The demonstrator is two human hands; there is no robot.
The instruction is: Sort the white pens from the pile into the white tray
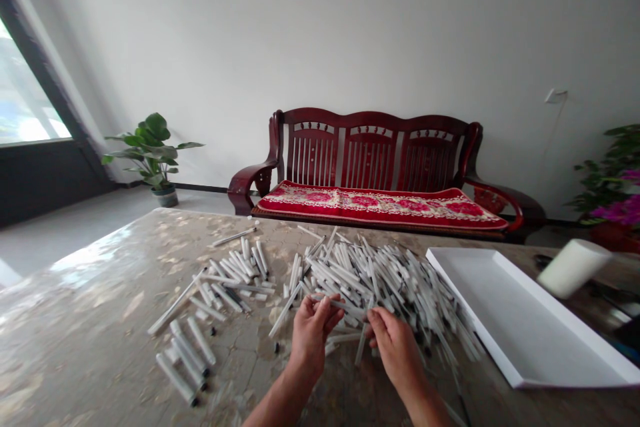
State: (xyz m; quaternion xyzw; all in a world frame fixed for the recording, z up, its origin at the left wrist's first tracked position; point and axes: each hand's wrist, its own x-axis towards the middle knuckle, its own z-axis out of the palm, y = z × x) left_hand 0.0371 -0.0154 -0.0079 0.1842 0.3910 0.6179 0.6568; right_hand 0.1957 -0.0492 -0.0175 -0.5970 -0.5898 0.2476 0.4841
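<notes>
My left hand (pixel 311 330) pinches one end of a translucent white plastic tube (pixel 349 310) held roughly level above the table. At the tube's other end, the fingers of my right hand (pixel 394 341) are closed on it. Just beyond both hands spreads a large loose pile of similar tubes (pixel 373 270), some showing dark ends. Farther left lies a smaller group of tubes (pixel 235 270). Several thicker tubes with black ends (pixel 183 363) rest on the table at the near left, beside a small black cap (pixel 213 331).
A shallow white tray (pixel 530 320) stands on the patterned table (pixel 100 340) to the right of the pile. Beyond it is a white roll or cylinder (pixel 575 268). Behind the table are a dark red wooden bench (pixel 373 147) and a potted plant (pixel 155 150).
</notes>
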